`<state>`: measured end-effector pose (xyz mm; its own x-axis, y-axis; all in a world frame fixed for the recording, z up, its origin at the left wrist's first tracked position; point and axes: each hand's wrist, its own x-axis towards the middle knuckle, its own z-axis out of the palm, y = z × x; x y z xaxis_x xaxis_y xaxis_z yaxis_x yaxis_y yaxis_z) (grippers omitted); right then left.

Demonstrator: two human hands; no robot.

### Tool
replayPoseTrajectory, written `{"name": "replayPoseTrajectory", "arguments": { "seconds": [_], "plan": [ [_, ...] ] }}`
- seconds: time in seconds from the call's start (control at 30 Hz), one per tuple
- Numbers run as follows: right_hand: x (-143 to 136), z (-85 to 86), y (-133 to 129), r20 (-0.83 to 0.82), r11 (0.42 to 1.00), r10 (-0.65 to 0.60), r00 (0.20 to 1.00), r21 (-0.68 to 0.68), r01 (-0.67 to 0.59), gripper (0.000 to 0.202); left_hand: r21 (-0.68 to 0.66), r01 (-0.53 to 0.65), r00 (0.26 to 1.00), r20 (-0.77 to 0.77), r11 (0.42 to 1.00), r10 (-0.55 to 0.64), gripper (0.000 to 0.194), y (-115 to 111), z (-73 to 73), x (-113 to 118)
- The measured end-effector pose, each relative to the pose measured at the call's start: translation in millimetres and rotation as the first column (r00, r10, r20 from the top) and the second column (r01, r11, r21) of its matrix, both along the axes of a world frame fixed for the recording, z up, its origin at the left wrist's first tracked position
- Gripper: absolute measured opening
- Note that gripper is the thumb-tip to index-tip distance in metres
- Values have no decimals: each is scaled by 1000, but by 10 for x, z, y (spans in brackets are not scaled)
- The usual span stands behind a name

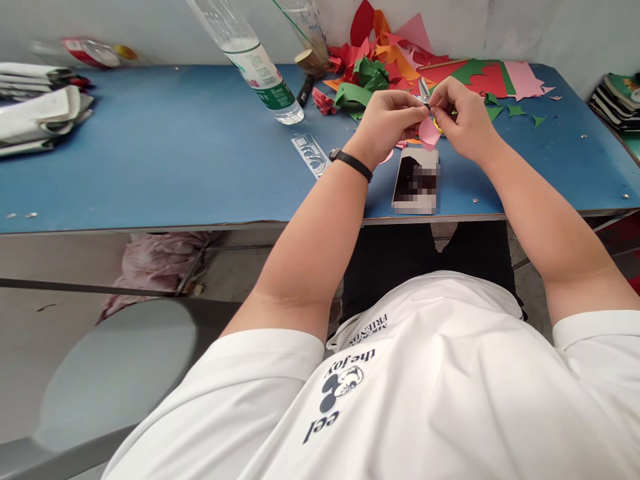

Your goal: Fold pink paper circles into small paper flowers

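Observation:
My left hand (393, 121) is closed, its thumb and fingers pinching a small rounded piece of pink paper (429, 135). Fingertips of my right hand (464, 117) are pressed together at the upper edge of the same paper, almost touching the left fingertips. Silver blades of a pair of scissors (424, 90) show just beyond the fingertips; hands and paper cover most of the rest, with a bit of yellow visible below. Under the hands, a phone (416, 180) lies on the blue table (175, 153). More pink paper partly shows beside the left wrist.
A clear stencil ruler (310, 155) lies left of my forearm, near a large water bottle (263, 73). Behind my hands are red, orange and green paper scraps (373, 60). Folded newspapers (45, 113) sit at far left, books (617, 100) at right. A grey chair (120, 373) stands below left.

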<state>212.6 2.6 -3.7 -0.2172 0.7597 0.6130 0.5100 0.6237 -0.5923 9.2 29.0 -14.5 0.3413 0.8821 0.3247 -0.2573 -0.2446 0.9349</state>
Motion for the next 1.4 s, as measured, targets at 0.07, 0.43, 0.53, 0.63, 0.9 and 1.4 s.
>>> {"name": "replayPoseTrajectory", "arguments": {
  "seconds": [0.07, 0.43, 0.53, 0.63, 0.9, 1.4],
  "plan": [
    [9, -3, -3, 16, 1000, 14, 1000, 9, -14, 36, 1, -7, 1000, 29, 1000, 7, 17, 1, 12, 12],
    [-15, -58, 62, 23, 997, -42, 999, 65, 40, 35, 35, -22, 997, -77, 999, 25, 20, 27, -50, -28],
    [-17, -39, 62, 14, 997, -50, 999, 60, 49, 35, 31, -13, 997, -76, 999, 15, 26, 16, -35, -36],
    [-16, -20, 49, 9, 996, -51, 999, 72, 50, 35, 22, 8, 999, -40, 1000, -7, 24, 27, -10, -33],
    [-18, -32, 54, -44, 996, -14, 999, 91, 18, 38, 23, -16, 999, -48, 1000, 17, 27, 51, -35, -11],
    [-31, -42, 34, -51, 1000, -9, 999, 7, 10, 35, 40, -30, 999, 41, 999, 28, 46, 419, -208, 0]
  ]
}}
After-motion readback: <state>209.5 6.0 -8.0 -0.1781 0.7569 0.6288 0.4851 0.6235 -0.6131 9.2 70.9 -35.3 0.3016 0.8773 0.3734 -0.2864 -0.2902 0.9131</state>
